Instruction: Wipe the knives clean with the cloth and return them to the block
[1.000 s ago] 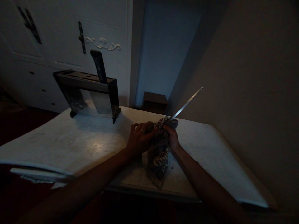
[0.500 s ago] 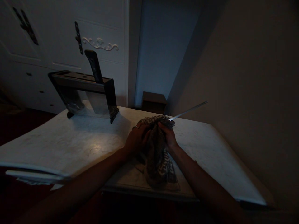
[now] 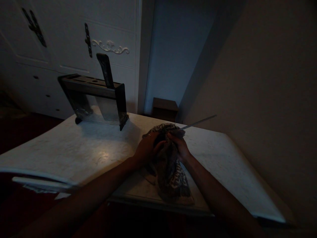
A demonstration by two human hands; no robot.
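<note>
A dark cloth with a white zigzag pattern (image 3: 179, 180) is bunched between my hands and hangs down over the near part of the table. My left hand (image 3: 148, 145), with a ring on one finger, is closed on the cloth's left side. On its right side my right hand (image 3: 179, 143) grips the cloth, thumb on top. Out of the folds by my right hand a long, thin, straight metal piece (image 3: 199, 122) points up and right. Whether it is a knife blade or a rod I cannot tell; its other end is hidden in the cloth.
On the white marbled table (image 3: 86, 150) a knife block (image 3: 92, 86) with clear sides stands at the back left, holding one black-handled wide-bladed knife (image 3: 106, 70). White cabinets (image 3: 66, 39) rise behind. A small brown box-like piece (image 3: 165, 104) sits beyond the table, and a wall (image 3: 260, 82) is at the right.
The tip of the metal piece has dropped slightly and moved a little left. My left hand has shifted slightly on the cloth. The whole view has swung a little to the left.
</note>
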